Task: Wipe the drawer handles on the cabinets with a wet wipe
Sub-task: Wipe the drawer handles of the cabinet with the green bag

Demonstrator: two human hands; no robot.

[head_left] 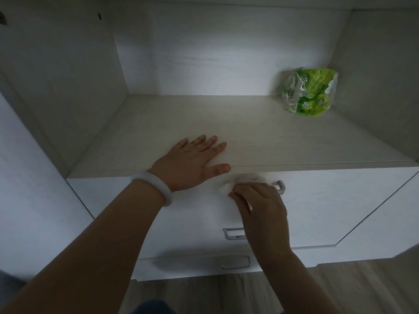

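A white cabinet has three drawers stacked below a shelf top. My right hand presses a white wet wipe against the top drawer's metal handle; only the handle's right end shows. My left hand, with a white bangle on the wrist, lies flat and open on the cabinet top just above that drawer. The middle drawer's handle is partly hidden behind my right wrist. The lowest handle sits further down, in shadow.
A green pack of wet wipes leans in the back right corner of the shelf niche. White side walls close the niche on the left and right. Wooden floor shows below the drawers.
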